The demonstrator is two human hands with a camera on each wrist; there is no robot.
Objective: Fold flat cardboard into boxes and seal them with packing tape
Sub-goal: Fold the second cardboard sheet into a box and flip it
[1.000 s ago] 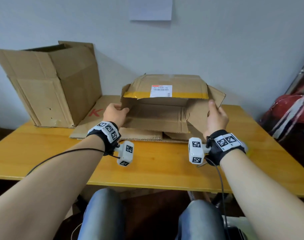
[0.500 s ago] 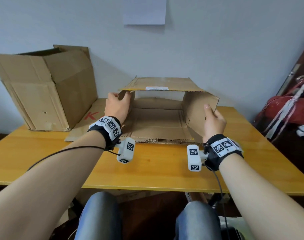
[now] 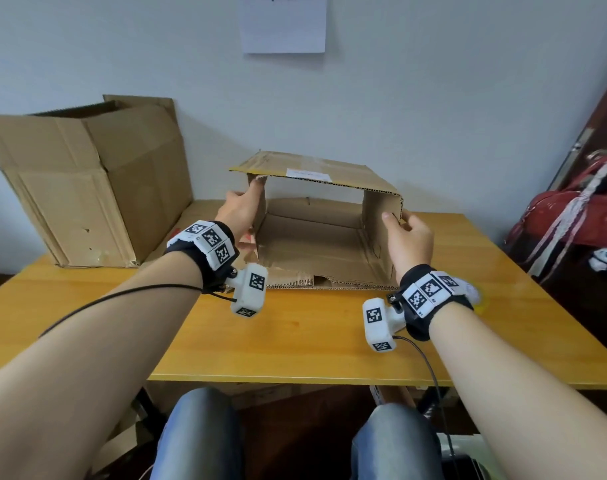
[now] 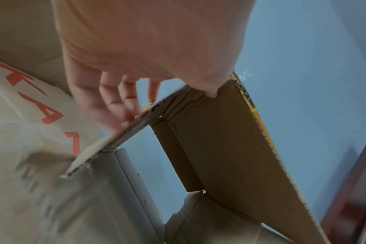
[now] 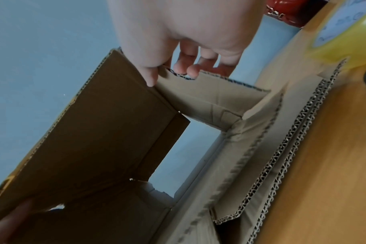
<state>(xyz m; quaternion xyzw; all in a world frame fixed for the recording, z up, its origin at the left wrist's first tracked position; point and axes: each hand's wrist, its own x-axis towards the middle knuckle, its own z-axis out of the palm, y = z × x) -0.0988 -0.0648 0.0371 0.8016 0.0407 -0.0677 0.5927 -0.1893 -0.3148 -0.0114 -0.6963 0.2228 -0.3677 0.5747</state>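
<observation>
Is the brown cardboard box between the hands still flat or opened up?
Opened up: brown cardboard box forms a rectangular tube; wall visible through it.

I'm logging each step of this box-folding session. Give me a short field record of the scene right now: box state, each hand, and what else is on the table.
box: opened into a rectangular tube on its side, open end toward the person
left hand: grips the box's left wall
right hand: grips the right wall's near edge
tape roll: yellow, on the table right of the box
table: wooden
large box: back left, open, tilted
</observation>
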